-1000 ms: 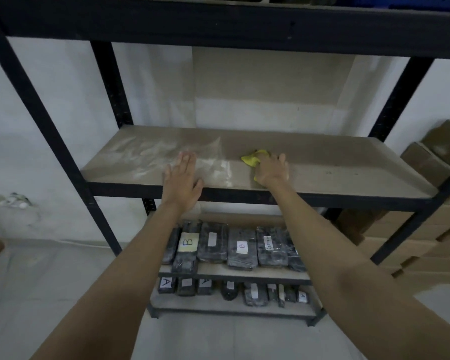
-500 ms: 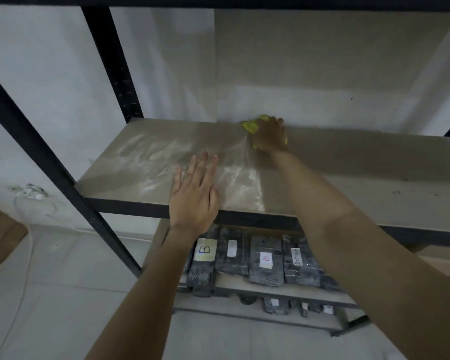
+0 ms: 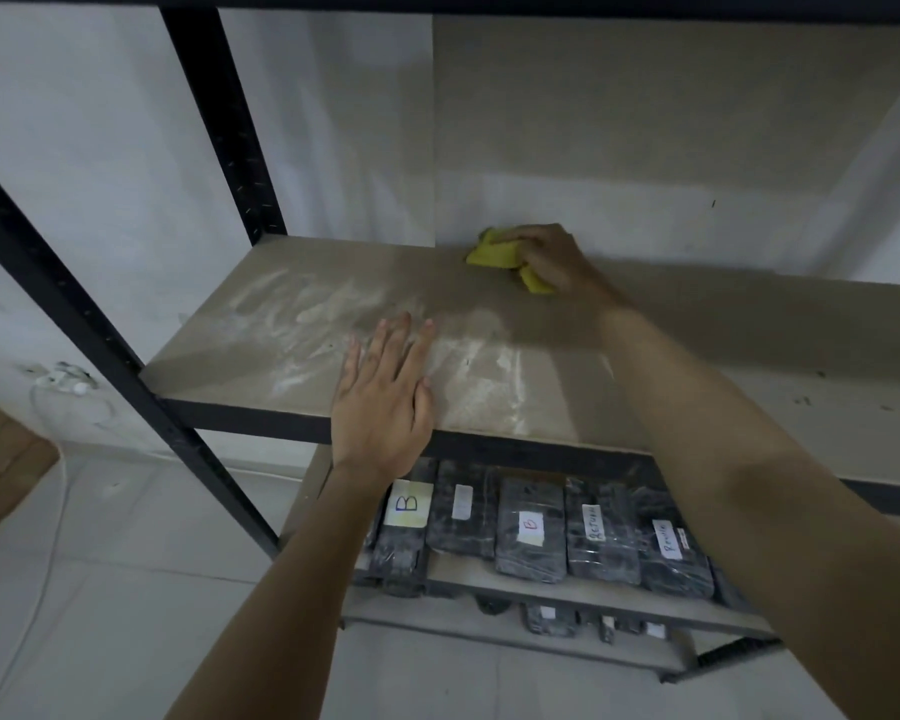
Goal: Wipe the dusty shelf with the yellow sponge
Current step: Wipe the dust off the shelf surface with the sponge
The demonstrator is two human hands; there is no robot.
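From the head view, the right hand [image 3: 552,262] is reached to the back edge of the dusty shelf [image 3: 723,324], close against the wall [image 3: 619,148]; its fingers [image 3: 515,236] are curled over the yellow sponge [image 3: 492,253], which is bunched under the palm and pressed on the board, one yellow corner poking out below the hand; the sponge lies at the rear of the shelf, about midway along its length. The left hand [image 3: 385,397] lies flat near the front edge, fingers straight and slightly spread, holding nothing, its heel over the dark front rail [image 3: 240,423]; it looks to be steadying the person rather than doing any wiping.

White dust [image 3: 302,319] streaks the left half of the board, in smears from the rear-left area toward the front centre, with a thicker patch just right of the left hand; the board to the right of the sponge looks plainer, with only a few dark specks. Below, a lower shelf [image 3: 567,589] carries wrapped dark packets [image 3: 528,532] with paper labels, some marked B.

The step in hand appears to be the wiping stroke itself, at its far reach; much of the work seems left, since the dust on the left remains. The next move probably calls for drawing the sponge with steady downward pressure through the streaked area, and for lifting or shifting the left hand, which rests on part of the dust.
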